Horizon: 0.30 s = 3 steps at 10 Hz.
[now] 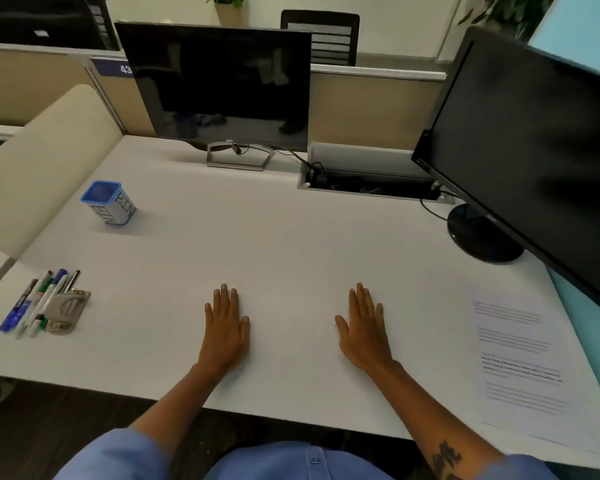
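Desk (291,237): white top, carries everything below.
Dark monitor (534,150) on a round foot at the far right, screen off. Second monitor (222,84) at the back centre, also dark. An open cable tray (371,185) is sunk into the desk between the two.
Printed sheets (520,358): flat at the right desk edge, near the right hand but apart from it.
Left hand (226,327) and right hand (362,330): both palm-down on the desk near its front edge, apart from each other. Fingers (224,296) straight and released, grasping nothing.
Blue-rimmed cup (110,202) marked BIN: upright, far left.
Markers (32,303): lying in a bunch at the left front edge, well apart from the left hand.
Grey punch (66,306): touching the markers' right side.
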Tool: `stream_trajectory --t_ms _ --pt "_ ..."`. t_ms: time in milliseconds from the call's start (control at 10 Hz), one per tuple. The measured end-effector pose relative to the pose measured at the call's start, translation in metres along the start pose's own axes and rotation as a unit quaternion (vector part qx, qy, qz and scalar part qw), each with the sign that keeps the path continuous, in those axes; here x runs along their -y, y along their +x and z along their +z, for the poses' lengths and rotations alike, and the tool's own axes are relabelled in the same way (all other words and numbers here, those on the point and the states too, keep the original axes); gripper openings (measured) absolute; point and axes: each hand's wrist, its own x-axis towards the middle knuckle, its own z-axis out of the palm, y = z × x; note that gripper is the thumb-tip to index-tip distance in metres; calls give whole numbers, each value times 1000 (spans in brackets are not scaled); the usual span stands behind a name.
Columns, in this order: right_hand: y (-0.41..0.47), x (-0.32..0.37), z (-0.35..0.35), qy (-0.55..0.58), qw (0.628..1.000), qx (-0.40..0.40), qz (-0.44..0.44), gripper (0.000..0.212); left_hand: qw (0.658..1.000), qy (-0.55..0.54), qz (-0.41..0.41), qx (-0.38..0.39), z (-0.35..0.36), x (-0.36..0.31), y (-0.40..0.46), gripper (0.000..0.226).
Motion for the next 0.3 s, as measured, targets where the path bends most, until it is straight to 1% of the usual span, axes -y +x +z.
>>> stream_trajectory --t_ms 200,300 --pt "0 -10 -2 -13 1000 10 1 72 1000 3 22 4 4 -8 1 74" --pt "10 -8 -5 -17 1000 -18 -5 72 999 -10 49 -22 2 -13 13 75"
